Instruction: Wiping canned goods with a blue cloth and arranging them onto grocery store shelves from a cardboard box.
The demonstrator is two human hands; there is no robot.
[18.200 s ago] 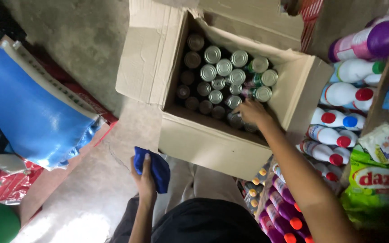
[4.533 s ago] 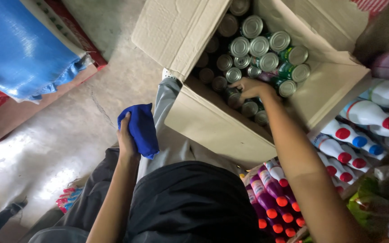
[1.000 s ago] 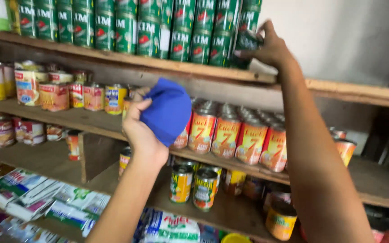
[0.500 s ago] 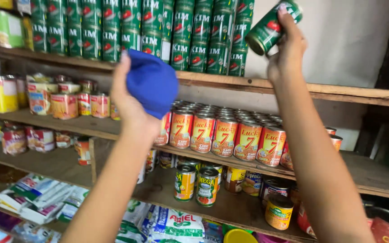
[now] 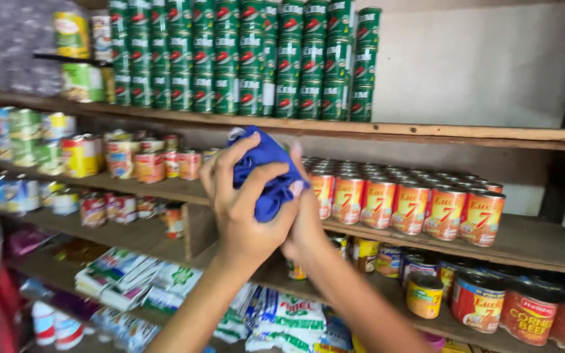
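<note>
Blue cloth [image 5: 271,171] sits bunched at the centre of the frame, a soft crumpled wad of deep blue fabric with folds bulging out between the fingers that hold it. I see it pressed between both hands in front of the middle shelf, level with the row of red-and-orange cans.

Going from the biggest things down: the wooden shelving [image 5: 465,134] fills the whole view, rough brown planks running slightly downhill toward the right. On the top plank, upper centre, stand stacked green cans [image 5: 243,59], smooth printed metal cylinders in tight columns; right of them I have a bare stretch of pale wall and open plank. The middle plank at right carries the red-and-orange cans [image 5: 400,199], packed shoulder to shoulder up to the shelf edge. Lower left lie flat plastic sachet packs [image 5: 132,278] in loose heaps, and at the lower right squat wider tins [image 5: 479,301].

My left hand [image 5: 243,216] wraps over the cloth from the left, fingers curled closed across its front. My right hand [image 5: 305,219] lies behind and under it, mostly hidden; its fingertips show at the cloth's right edge, closed against the fabric. Both forearms rise from the bottom centre.
</note>
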